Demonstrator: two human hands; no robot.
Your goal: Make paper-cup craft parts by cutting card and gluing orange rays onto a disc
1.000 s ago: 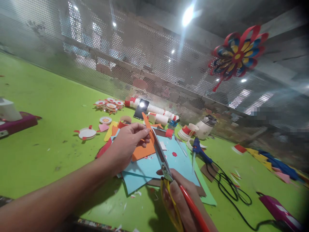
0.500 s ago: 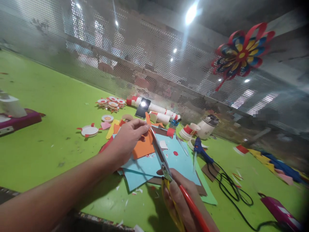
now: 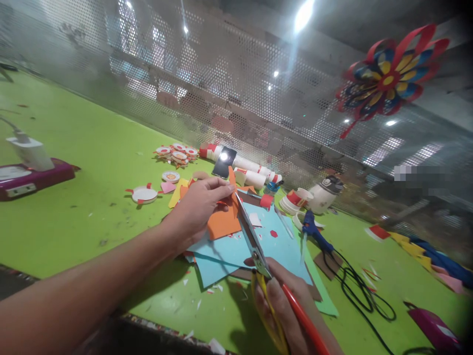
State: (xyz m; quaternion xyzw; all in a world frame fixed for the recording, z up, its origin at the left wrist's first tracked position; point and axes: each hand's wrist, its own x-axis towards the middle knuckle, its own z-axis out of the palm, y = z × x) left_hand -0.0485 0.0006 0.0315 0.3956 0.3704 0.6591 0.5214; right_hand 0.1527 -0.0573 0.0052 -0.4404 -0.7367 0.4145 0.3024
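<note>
My left hand (image 3: 195,209) pinches an orange paper sheet (image 3: 222,222) above the green table, thumb and fingers closed on its upper edge. My right hand (image 3: 286,308) grips scissors (image 3: 253,236) with yellow and red handles. The steel blades point up and away and meet the right edge of the orange sheet. Under both hands lie light blue paper sheets (image 3: 258,246) with small red scraps on them.
Blue glue gun (image 3: 312,229) with a black cord (image 3: 354,288) lies right. Decorated paper cups (image 3: 251,175), a white jar (image 3: 325,195) and round paper pieces (image 3: 175,153) line the perforated metal screen. A magenta box (image 3: 33,175) sits left. A paper flower (image 3: 391,79) hangs upper right.
The view has shifted slightly right and up. The scissors blades have closed further along the orange sheet's edge; both hands keep their grips.
</note>
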